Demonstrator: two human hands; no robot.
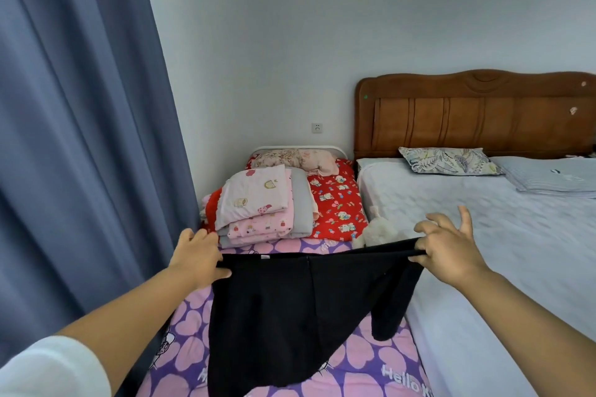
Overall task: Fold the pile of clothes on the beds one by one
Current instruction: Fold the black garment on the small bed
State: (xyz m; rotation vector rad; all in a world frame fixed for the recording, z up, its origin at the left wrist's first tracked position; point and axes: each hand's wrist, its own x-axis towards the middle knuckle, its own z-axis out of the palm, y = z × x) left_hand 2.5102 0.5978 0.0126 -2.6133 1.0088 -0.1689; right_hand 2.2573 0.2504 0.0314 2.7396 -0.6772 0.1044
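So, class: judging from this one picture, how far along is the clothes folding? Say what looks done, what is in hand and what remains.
Done: a stack of folded pink and grey items lies on the small bed. In hand: the left hand and right hand each pinch a top corner of a black garment, held up and spread, not yet folded. Left: no unfolded pile is in view, so the remainder cannot be judged.

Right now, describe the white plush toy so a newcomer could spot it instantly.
Start at the wooden headboard of the big grey bed. Come down its left edge to the gap beside the narrow bed. The white plush toy sits there, fuzzy and lumpy, unlike the flat folded stack to its left.
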